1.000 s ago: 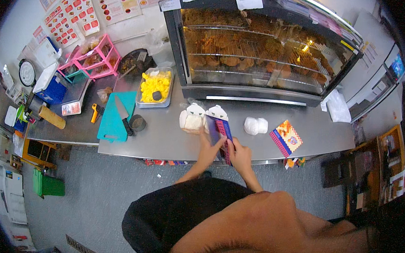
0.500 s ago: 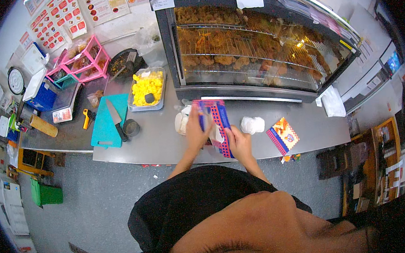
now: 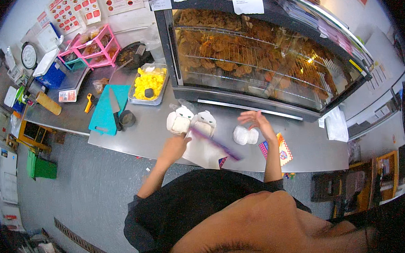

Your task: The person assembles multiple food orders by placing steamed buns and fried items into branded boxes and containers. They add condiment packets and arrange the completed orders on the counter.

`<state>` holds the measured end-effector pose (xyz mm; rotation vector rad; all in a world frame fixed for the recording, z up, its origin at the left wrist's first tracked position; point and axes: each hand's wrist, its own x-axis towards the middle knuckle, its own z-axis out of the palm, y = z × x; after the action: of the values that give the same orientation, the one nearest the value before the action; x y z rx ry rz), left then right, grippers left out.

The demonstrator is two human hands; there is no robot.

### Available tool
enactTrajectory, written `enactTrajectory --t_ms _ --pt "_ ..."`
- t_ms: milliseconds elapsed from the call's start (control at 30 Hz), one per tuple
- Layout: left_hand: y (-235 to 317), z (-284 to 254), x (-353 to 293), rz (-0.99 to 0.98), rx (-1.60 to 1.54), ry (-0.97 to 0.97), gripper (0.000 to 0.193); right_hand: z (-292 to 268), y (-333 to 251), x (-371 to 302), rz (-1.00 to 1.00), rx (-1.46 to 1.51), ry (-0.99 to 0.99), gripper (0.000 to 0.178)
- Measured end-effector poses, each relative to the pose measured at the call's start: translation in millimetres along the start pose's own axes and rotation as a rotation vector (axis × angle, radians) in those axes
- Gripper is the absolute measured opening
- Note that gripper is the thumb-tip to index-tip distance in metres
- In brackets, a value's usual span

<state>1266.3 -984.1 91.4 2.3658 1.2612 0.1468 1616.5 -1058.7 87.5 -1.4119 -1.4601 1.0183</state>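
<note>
My left hand [image 3: 174,149] is closed on the edge of a paperboard carton [image 3: 205,153], whose white inner side shows, with a blurred blue-purple edge. My right hand [image 3: 260,122] is raised off the carton, fingers spread, holding nothing, above a white wrapped bundle [image 3: 245,135]. Just beyond the carton stand two small white open packs, one on the left [image 3: 180,122] and one beside it [image 3: 205,123], each with pale contents I cannot make out. To the right, partly behind my right forearm, lies a printed carton [image 3: 284,152] in orange, blue and red.
A glass display cabinet [image 3: 253,54] of fried food spans the counter's back. Left of it sit a tub of yellow food [image 3: 148,85], a teal cutting board [image 3: 109,111] with a knife [image 3: 114,104], and a dark cup [image 3: 127,118]. The metal counter's [image 3: 316,159] front edge is near my body.
The carton has turned and opened out, now showing its white inside. My right hand has let go and moved up and right. My left hand has shifted down and left. A second white pack is uncovered.
</note>
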Motion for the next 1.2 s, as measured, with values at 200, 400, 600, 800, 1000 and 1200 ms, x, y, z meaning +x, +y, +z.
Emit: enactTrajectory --t_ms 200,400,600,800,1000,1200 --pt "8 73 -37 -0.231 -0.324 0.175 0.043 31 128 -24 0.129 -1.059 -0.037 0.082" --pt "56 87 -37 -0.517 -0.36 0.181 0.052 17 139 -21 -0.023 -0.815 0.015 0.084" --pt "75 93 -18 -0.611 -0.233 0.298 0.05 -31 50 -84 -0.009 0.428 0.094 0.074" --pt "115 136 1 -0.405 -0.238 0.205 0.047 27 10 -59 -0.247 -0.106 -0.214 0.079" --pt "79 217 44 -0.215 -0.499 0.362 0.037 24 35 -61 -0.254 -0.358 -0.23 0.052" --pt "113 212 60 -0.253 -0.654 0.52 0.035 -88 126 -78 0.213 0.562 0.301 0.051"
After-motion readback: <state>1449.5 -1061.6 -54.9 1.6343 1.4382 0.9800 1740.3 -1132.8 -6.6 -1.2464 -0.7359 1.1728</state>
